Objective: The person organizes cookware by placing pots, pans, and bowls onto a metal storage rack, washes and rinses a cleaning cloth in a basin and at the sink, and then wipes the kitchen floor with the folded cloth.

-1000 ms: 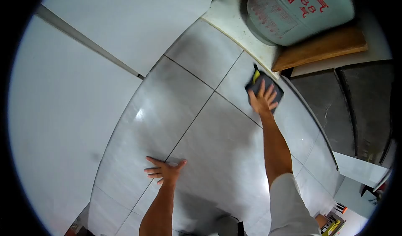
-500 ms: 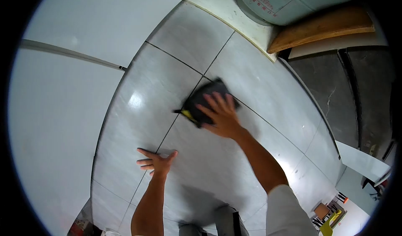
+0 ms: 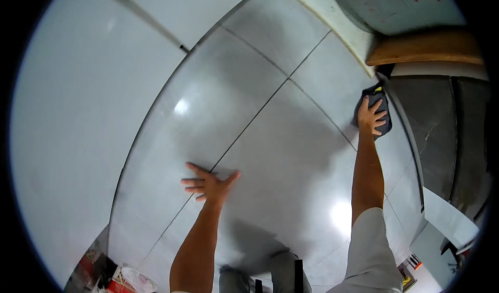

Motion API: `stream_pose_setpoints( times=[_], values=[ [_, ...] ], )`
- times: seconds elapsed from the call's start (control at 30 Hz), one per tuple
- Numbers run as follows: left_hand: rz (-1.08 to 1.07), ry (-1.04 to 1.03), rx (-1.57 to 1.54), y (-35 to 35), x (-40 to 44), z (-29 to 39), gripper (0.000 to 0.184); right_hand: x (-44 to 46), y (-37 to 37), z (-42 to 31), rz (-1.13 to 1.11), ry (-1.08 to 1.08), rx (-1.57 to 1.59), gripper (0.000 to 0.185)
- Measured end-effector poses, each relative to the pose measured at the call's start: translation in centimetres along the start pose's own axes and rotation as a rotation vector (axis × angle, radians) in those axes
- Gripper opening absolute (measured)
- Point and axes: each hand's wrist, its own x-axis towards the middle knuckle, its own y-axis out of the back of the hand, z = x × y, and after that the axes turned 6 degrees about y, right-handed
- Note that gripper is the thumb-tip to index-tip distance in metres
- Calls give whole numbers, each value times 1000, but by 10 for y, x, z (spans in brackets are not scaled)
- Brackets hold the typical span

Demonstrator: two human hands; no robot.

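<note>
A dark grey cloth [image 3: 385, 125] with a small yellow patch lies folded on the tiled floor [image 3: 280, 142], close to its right edge. My right hand [image 3: 370, 117] presses on top of it with the fingers spread, and part of the cloth is hidden beneath the palm. Lower and to the left, my left hand [image 3: 210, 184] rests on the bare tiles across a dark grout line. Its fingers are spread wide and hold nothing.
White cabinet fronts [image 3: 104, 116] run along the left. At the upper right are a pale green container [image 3: 400, 7] with red writing and a curved wooden board [image 3: 426, 49]. Dark stone-like panels [image 3: 426, 121] border the right side. A white plastic bag [image 3: 138, 280] shows at bottom left.
My right hand has slid the cloth from the middle of the floor to the right edge. My left hand stays spread on the tiles. The view has shifted and turned slightly.
</note>
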Motion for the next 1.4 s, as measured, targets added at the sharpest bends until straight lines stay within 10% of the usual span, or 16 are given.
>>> stream_pose_setpoints(
  times=[0.23,0.37,0.57,0.87,1.03,1.2,1.4],
  values=[
    [-46,-16,-6,6,-7,2,156,-168,-36,-79,208,712,-58,80],
    [-6,-14,19,6,-8,-2,153,-324,-2,-1,-283,1223,-79,80],
    [78,30,82,1,-6,0,147,-479,7,196,-1174,943,-442,94],
    [80,-345,-158,2,-2,-52,126,-484,17,197,-1078,1015,-461,86],
    [566,-913,-291,-19,41,-271,105,-494,9,211,-888,1097,-421,87],
    [244,102,-302,-46,18,-480,146,-498,10,210,-871,1089,-396,94],
    [106,27,-336,-44,3,-479,160,-504,3,212,-790,1110,-389,100]
  ],
)
